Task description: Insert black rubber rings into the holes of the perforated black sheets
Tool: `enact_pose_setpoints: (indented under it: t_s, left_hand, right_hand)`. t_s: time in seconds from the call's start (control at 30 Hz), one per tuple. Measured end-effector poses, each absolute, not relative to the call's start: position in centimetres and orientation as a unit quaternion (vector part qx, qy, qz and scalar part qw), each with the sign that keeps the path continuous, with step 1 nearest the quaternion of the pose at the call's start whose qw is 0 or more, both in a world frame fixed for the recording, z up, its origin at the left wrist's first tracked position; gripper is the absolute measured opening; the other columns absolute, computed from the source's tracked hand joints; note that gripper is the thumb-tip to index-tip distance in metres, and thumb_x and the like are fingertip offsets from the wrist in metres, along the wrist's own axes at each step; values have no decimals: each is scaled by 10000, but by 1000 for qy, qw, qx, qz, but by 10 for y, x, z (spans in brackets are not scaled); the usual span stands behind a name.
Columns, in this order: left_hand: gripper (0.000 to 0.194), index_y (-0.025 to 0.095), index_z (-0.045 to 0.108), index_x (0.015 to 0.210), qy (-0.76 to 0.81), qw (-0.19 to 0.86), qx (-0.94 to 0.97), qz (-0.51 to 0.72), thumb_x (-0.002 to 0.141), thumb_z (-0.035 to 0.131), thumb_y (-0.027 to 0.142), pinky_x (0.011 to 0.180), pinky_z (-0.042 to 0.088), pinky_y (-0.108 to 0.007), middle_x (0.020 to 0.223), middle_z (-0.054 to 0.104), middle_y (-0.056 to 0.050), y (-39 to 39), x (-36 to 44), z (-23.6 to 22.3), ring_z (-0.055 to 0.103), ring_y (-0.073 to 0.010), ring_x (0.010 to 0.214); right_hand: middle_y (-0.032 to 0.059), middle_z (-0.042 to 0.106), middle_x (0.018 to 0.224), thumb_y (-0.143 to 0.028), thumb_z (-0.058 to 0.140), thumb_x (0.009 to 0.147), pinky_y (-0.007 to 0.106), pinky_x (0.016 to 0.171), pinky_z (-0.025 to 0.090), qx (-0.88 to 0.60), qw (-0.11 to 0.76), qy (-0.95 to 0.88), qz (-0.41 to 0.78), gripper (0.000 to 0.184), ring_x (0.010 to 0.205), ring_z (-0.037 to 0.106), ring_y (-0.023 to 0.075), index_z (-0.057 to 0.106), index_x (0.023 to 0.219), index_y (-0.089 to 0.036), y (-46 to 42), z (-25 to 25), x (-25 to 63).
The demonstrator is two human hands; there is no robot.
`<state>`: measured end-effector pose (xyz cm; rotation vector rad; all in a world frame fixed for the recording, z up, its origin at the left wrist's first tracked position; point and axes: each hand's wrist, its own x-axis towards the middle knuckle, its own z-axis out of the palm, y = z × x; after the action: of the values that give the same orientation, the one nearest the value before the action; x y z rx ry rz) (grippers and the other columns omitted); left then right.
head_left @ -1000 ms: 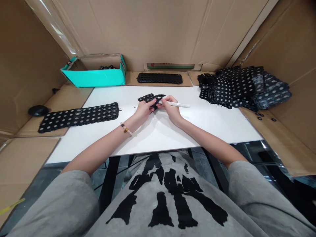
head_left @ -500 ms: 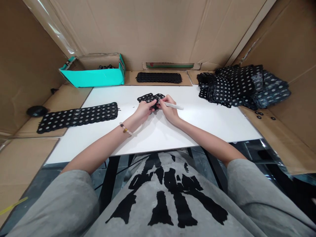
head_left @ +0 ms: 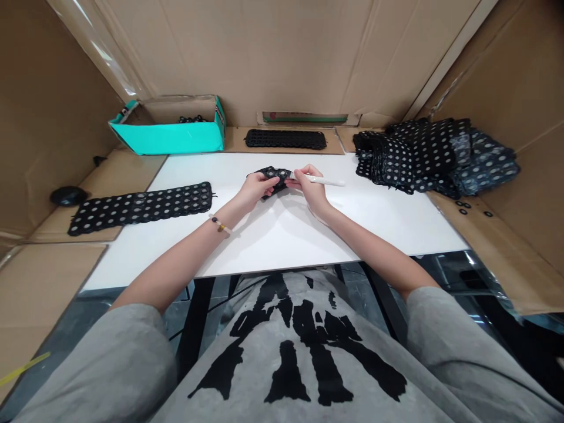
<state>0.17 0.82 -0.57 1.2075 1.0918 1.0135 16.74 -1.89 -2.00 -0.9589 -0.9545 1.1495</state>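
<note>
In the middle of the white tabletop, my left hand (head_left: 257, 188) pinches a black openwork strip (head_left: 271, 172) with round holes, folded and lifted at its near side. My right hand (head_left: 311, 184) is closed on a slim white pen-shaped tool (head_left: 328, 180), its rear end pointing right. The tool's front end meets the strip's right side, and its tip is too small to make out. Some right-hand fingers also touch the strip's edge. To the left lies a long flat black strip (head_left: 143, 207) with the same rows of holes.
A turquoise-fronted box (head_left: 170, 139) holding black pieces stands back left. Behind my hands lies another black strip (head_left: 285, 139). Black holed pieces are heaped (head_left: 434, 153) at right, near several small black rings (head_left: 462, 208). A round black object (head_left: 68, 195) sits far left. Cardboard walls (head_left: 273, 53) surround the table.
My right hand has moved slightly right and up with the white tool, which now extends farther right. The strip between my hands has been turned and stretched toward the right hand.
</note>
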Motion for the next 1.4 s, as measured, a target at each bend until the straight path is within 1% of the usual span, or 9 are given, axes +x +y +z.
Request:
enact_pose_setpoints:
  t_s: [0.13,0.27,0.47,0.73,0.87,1.03,1.27,1.4]
  left_hand:
    - [255,136,652,649,447,600,496,441,768,863,218,544,389,-228,551,581,-15,6,2,-8,493,-94,522]
    - [250,129,667,654,453,602,487,441,762,872,225,545,380,-229,552,587,-17,5,3,-9,496,-93,520]
    - [297,137,637,621,454,599,483,449,791,859,239,536,362,-229,554,593,-19,4,6,-11,498,-90,513]
    - [317,143,623,638,463,593,476,455,798,867,269,550,389,-230,563,604,-22,3,8,-12,513,-94,520]
    - [305,142,629,647,460,602,471,452,815,851,267,542,389,-228,555,593,-19,0,9,-11,504,-96,526]
    - [287,149,614,640,437,628,439,471,801,846,197,585,423,-237,577,581,-14,-3,10,-13,513,-106,566]
    - [321,145,581,602,442,632,423,475,807,828,149,616,422,-252,580,571,-16,-2,13,-19,510,-106,578]
    - [334,152,573,604,440,640,423,467,818,830,153,609,427,-253,580,561,-9,-1,15,-21,512,-106,578]
  right_hand:
    - [-51,675,717,-445,823,810,275,773,643,-413,612,-402,542,438,751,763,137,441,764,-237,-20,-19,167]
    - [-60,653,685,-422,833,802,266,757,649,-411,609,-409,541,433,731,762,136,444,757,-236,-21,-21,165]
    - [-60,653,687,-371,815,817,256,765,649,-410,610,-402,547,391,720,753,120,461,739,-227,-20,-21,166]
    - [-63,625,698,-389,834,797,255,754,647,-414,605,-397,552,428,721,754,123,445,734,-224,-20,-19,165]
    - [-73,610,699,-418,836,787,270,757,648,-415,614,-414,528,432,711,740,120,450,740,-230,-19,-25,164]
    - [-71,622,708,-461,795,801,267,732,628,-412,610,-466,491,393,700,726,121,477,758,-233,-18,-38,161]
    - [-57,650,692,-440,705,856,266,674,583,-468,568,-522,431,311,717,719,146,478,769,-247,-19,-42,159]
    - [-48,648,688,-430,667,866,293,681,570,-491,554,-544,395,274,718,716,169,487,763,-251,-17,-45,162]
